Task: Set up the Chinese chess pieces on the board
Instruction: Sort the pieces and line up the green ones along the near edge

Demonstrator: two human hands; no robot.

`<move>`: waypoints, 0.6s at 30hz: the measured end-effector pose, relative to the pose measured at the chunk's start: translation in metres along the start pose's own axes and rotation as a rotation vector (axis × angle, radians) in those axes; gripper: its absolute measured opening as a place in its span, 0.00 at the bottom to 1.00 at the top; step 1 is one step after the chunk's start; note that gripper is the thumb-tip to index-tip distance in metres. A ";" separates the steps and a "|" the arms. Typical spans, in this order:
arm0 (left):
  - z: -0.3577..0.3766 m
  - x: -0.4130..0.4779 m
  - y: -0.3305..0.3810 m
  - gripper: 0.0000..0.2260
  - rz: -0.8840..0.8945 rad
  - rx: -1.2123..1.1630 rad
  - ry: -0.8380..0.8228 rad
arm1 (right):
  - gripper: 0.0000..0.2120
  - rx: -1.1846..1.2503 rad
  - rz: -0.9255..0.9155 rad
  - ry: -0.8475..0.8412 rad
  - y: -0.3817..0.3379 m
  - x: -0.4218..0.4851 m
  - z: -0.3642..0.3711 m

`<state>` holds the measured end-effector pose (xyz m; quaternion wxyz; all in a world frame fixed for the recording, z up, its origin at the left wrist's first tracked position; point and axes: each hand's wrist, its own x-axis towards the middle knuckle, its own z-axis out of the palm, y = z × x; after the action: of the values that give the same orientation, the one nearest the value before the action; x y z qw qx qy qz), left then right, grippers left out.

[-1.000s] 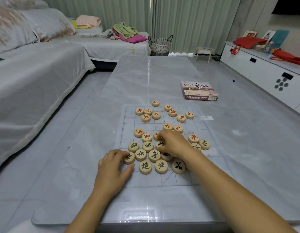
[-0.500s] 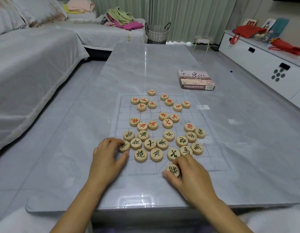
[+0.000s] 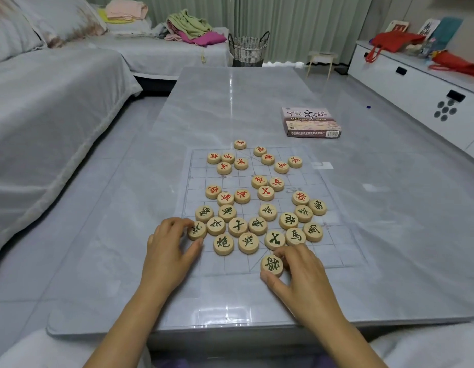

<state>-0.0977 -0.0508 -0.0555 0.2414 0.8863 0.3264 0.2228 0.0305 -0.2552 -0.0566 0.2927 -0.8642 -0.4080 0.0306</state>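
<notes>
A translucent chess board sheet (image 3: 334, 251) lies on the grey table. Round wooden pieces are scattered over it: red-lettered ones (image 3: 265, 193) toward the far half, green-lettered ones (image 3: 257, 225) in the near half. My right hand (image 3: 300, 277) pinches one green-lettered piece (image 3: 272, 265) at the board's near edge, middle column. My left hand (image 3: 170, 248) rests at the board's left edge, fingertips on another green-lettered piece (image 3: 197, 230).
The chess set box (image 3: 310, 122) lies on the table beyond the board to the right. A grey sofa (image 3: 44, 107) runs along the left. A white cabinet (image 3: 421, 83) stands at the right, a wicker basket (image 3: 247, 49) beyond the table.
My right hand pulled a green-lettered piece out of the cluster down to the board's near edge. My left hand stayed on the piece at the left. The camera tilted down slightly.
</notes>
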 end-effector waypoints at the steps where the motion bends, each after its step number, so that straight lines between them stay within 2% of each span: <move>1: 0.000 0.000 0.000 0.21 0.003 0.001 0.011 | 0.28 0.002 0.003 -0.001 0.000 -0.001 0.000; 5: 0.001 0.004 0.004 0.17 0.036 0.055 0.059 | 0.28 0.030 -0.003 -0.019 0.000 -0.004 -0.002; 9: 0.004 0.012 0.025 0.16 0.138 0.060 0.017 | 0.18 0.264 0.078 -0.033 0.001 -0.002 -0.013; 11: 0.004 0.022 0.043 0.19 0.226 0.106 -0.142 | 0.15 0.243 0.045 0.002 0.005 0.007 -0.022; 13: 0.005 0.040 0.060 0.22 0.271 0.254 -0.356 | 0.16 0.117 -0.020 0.020 0.007 0.022 -0.030; 15: 0.006 0.057 0.072 0.21 0.306 0.426 -0.503 | 0.19 -0.029 -0.056 -0.054 0.005 0.039 -0.037; 18: 0.009 0.072 0.080 0.19 0.327 0.536 -0.577 | 0.23 -0.232 -0.117 -0.209 0.000 0.061 -0.042</move>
<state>-0.0058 -0.0579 0.0008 0.0455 0.9838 0.1469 -0.0917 0.0832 -0.2316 -0.0109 0.1482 -0.8590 -0.4868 0.0559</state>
